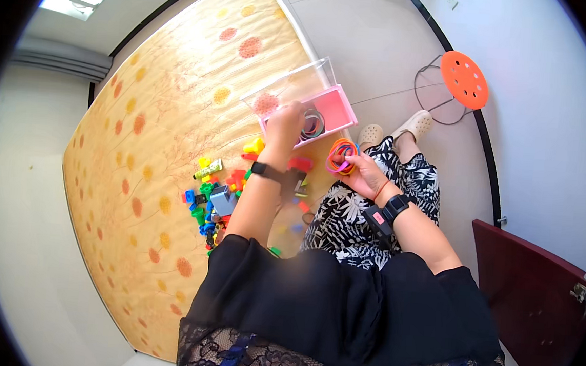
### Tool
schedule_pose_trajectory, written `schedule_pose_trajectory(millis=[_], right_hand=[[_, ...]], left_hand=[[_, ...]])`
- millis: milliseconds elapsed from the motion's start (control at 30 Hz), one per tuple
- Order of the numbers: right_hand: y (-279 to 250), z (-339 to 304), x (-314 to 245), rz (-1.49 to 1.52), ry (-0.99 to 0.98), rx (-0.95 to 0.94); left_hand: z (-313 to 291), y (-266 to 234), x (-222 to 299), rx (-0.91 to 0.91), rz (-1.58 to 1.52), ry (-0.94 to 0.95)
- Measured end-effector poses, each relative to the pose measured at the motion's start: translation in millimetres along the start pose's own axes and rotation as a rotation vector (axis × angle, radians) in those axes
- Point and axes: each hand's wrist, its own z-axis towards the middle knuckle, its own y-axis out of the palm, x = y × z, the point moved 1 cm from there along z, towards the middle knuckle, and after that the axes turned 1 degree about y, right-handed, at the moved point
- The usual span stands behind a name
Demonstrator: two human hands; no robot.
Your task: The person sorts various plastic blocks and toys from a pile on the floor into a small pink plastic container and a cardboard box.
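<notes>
My right hand is closed round a bundle of colourful hair ties, mostly orange, pink and purple, held above my lap. At the bed's edge stands a pink box split into compartments, its clear lid raised on the far side. Over the box's left part is my left hand, its fingers curled down and partly hidden, so what they grip cannot be made out. Beside those fingers, a coil of dark and grey hair ties lies in the box.
Small coloured toy blocks and pieces lie heaped left of my left forearm, with a grey-blue block among them. A flowered mat covers the bed. An orange round stool stands by the wall; a dark red panel is at right.
</notes>
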Motion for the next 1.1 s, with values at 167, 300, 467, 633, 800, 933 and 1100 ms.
schedule_pose_trajectory(millis=[167,300,467,633,800,933,1100], right_hand=[[-8.3,2.0,-1.7,-0.005,0.029,-0.018],[-10.3,4.3,0.8,-0.027,0.045,-0.032],[-5.1,1.2,1.6,-0.041,0.079,-0.024],[-9.2,4.7,0.3,-0.051,0.083,-0.048],[-9.6,5.5,0.4,-0.043,0.089,-0.051],[-6.4,3.4,-0.2,-0.037,0.097,-0.037],[-4.8,3.3,-1.5,-0.021,0.095,-0.028]], left_hand=[[3.2,10.6,20.5,0.038,-0.024,0.029],[-10.2,11.2,37.3,-0.134,0.014,0.203],[-14.0,13.7,7.7,-0.136,0.277,0.128],[-10.1,21.7,5.8,-0.127,0.305,0.089],[0.0,19.0,18.7,-0.079,-0.103,0.148],[-4.5,10.1,30.0,-0.077,-0.037,0.238],[-4.2,26.2,7.6,-0.284,0.132,0.147]])
